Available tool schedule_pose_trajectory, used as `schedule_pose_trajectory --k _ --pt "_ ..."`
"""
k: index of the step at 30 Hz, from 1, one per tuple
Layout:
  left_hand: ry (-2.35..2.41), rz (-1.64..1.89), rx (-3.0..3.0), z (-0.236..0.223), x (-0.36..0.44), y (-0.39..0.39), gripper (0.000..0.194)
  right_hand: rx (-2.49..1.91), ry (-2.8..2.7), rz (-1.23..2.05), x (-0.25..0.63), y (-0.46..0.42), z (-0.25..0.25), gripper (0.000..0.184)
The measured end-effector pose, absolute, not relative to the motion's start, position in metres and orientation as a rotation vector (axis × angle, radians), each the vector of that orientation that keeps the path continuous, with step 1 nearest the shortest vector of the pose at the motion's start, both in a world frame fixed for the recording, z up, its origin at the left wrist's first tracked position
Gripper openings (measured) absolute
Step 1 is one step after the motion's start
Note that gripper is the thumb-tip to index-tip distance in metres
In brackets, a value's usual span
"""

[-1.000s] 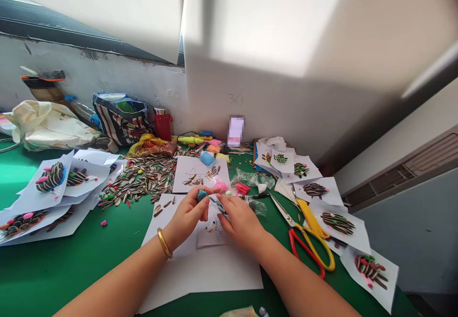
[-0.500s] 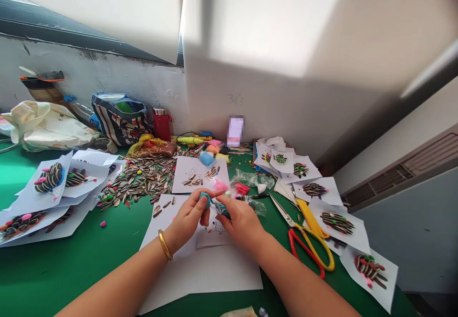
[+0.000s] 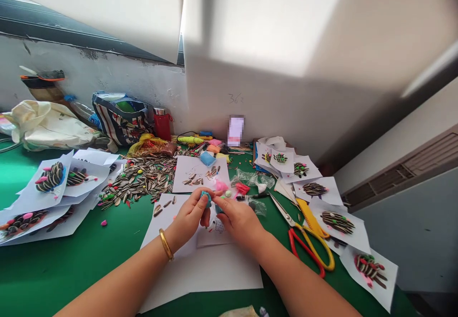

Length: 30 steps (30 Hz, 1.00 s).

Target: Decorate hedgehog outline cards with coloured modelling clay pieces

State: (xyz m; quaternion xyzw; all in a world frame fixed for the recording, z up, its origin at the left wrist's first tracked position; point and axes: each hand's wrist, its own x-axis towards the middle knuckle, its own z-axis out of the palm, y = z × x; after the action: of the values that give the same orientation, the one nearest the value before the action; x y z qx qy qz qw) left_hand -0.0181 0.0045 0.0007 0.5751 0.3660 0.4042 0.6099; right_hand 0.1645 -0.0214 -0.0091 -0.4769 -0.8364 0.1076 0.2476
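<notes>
My left hand (image 3: pixel 189 218) and my right hand (image 3: pixel 239 221) meet above a sheet of white paper (image 3: pixel 186 279). The left fingers pinch a lump of blue modelling clay (image 3: pixel 205 199). A smaller bit of blue clay (image 3: pixel 218 209) sits in the right fingertips, mostly hidden. A gold bangle (image 3: pixel 166 244) circles my left wrist. Beneath my hands lies a small paper with a pencil drawing (image 3: pixel 216 226). Pink clay (image 3: pixel 221 186) lies just beyond my fingertips, and several striped sunflower seeds (image 3: pixel 193 178) lie on a sheet behind it.
A heap of sunflower seeds (image 3: pixel 138 178) covers the green table to the left, among seed-and-clay pictures on paper (image 3: pixel 50 183). Scissors with red and yellow handles (image 3: pixel 307 248) lie to the right. Clay packs, a red flask (image 3: pixel 162 126) and bags stand along the wall.
My hands have drawn closer together, and the fingers now cover more of the blue clay. The papers and other things on the table have not moved.
</notes>
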Motion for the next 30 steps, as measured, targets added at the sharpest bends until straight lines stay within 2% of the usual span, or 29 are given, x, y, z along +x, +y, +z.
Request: schedule_pose_trajectory --k 5,12,17,30 --pt "0.845 0.929 1.376 0.0023 -0.0181 0.0044 0.044 -1.332 -2.273 0.293 0.1635 -0.0221 -0.0082 0.047" --pt "0.855 1.007 1.52 0.0056 -0.0219 0.0074 0.035 -1.355 -2.265 0.259 0.1641 -0.0222 -0.0119 0.035" --pt "0.887 1.068 1.576 0.0059 -0.0224 0.009 0.029 -1.384 -2.261 0.254 0.1642 -0.0225 -0.0114 0.036" --pt "0.867 1.099 1.883 -0.0021 -0.0219 0.011 0.028 -1.457 -2.242 0.221 0.1631 -0.0222 -0.0135 0.045"
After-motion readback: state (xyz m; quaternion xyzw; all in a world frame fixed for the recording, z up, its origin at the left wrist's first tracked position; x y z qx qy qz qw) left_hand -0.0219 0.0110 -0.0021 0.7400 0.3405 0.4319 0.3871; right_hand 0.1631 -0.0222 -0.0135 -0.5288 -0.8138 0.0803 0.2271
